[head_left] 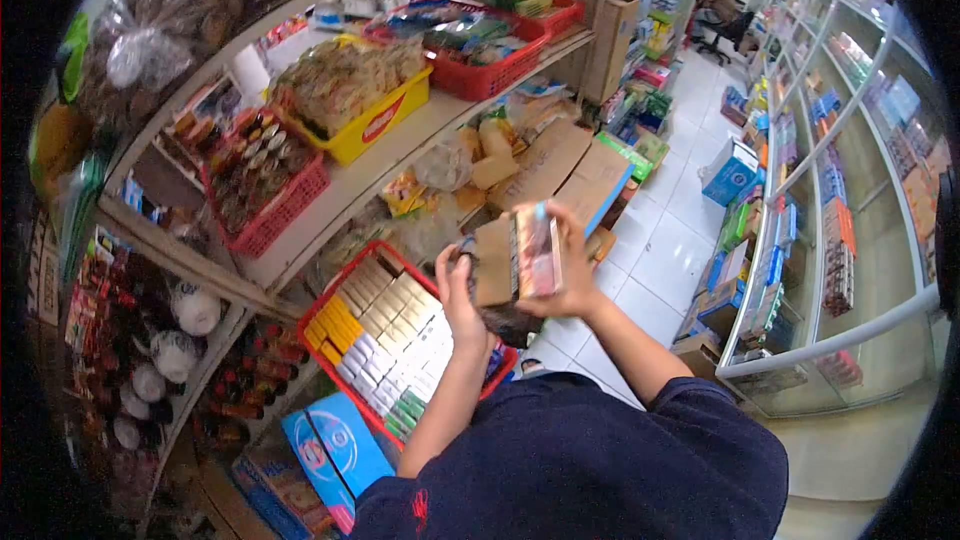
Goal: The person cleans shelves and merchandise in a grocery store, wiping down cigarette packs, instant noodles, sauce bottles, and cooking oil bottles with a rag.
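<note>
My right hand [572,275] grips a small printed box [538,252] in pink, brown and white, slightly blurred, fingers over its top and far side. Against its left side shows a plain brown cardboard face [494,265]. My left hand [462,305] is raised at the left edge of that cardboard, its fingers apart and a dark gap between them. Below my left forearm lies a red plastic basket [318,348] packed with rows of small boxes [395,340], yellow, cream, white and green.
Left shelves carry a yellow basket [385,120], red baskets [285,210] and bottles [255,390]. A blue carton [340,450] sits below the basket, a cardboard box [560,175] beyond my hands. Right stands a glass cabinet [830,190]. A person [716,0] sits far down the tiled aisle [665,240].
</note>
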### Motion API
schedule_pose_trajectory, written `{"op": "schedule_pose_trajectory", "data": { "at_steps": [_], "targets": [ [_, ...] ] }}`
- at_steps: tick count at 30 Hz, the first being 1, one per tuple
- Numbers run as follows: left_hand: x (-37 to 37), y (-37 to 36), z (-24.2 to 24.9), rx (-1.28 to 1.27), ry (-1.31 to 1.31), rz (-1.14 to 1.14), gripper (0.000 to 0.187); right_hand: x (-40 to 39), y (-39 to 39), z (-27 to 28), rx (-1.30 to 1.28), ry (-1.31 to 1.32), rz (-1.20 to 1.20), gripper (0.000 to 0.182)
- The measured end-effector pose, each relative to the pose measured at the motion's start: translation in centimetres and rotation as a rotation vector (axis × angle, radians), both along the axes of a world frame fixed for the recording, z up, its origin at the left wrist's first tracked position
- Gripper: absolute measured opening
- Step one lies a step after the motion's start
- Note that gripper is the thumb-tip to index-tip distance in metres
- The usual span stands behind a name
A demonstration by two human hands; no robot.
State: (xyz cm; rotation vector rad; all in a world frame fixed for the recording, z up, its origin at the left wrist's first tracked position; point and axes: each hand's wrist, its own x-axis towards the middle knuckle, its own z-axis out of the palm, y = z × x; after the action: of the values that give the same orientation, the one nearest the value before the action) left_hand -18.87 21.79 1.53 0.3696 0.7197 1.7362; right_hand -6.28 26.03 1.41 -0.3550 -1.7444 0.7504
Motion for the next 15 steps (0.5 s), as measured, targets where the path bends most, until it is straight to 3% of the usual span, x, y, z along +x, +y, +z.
{"op": "schedule_pose_trajectory", "data": {
  "at_steps": [1,3,4,7,8,9,10,14,15],
  "targets": [
    [0.3,-0.5,0.4,0.025,0.065,-0.02,0.027,0.7,0.5,-0.6,-0.041,-0.019,-0.179,0.102],
    [-0.1,-1.1,-0.2,0.047,0.225,-0.069,0.027,1.0,1.3,-0.9,-0.175,0.079,-0.29,0.103],
    [-0.6,-1.2,-0.3,0.107,0.235,-0.143,0.027,0.5,1.2,1.3,-0.253,0.202,-0.236,0.102],
    [-2.9,-1.0,-0.7,0.175,0.385,-0.181,0.027,1.2,2.1,0.9,-0.267,0.116,-0.193,0.099],
    [-3.4,-1.1,-0.6,0.203,0.549,-0.106,0.027,1.2,2.1,0.8,-0.272,0.117,-0.186,0.099],
    [-3.9,-1.0,-0.5,0.234,0.711,-0.032,0.027,1.1,2.2,0.7,-0.313,-0.025,-0.248,0.102],
    [-4.2,-0.7,-0.4,0.231,0.712,-0.026,0.027,1.0,2.4,0.7,-0.349,-0.169,-0.308,0.105],
    [-5.4,-0.3,0.6,0.466,1.29,0.088,0.029,-0.3,1.9,0.2,-0.15,-0.502,-0.165,0.107],
    [-5.7,-0.3,0.6,0.429,1.338,0.067,0.029,-0.5,1.4,0.9,-0.153,-0.504,-0.156,0.107]
  ]
}}
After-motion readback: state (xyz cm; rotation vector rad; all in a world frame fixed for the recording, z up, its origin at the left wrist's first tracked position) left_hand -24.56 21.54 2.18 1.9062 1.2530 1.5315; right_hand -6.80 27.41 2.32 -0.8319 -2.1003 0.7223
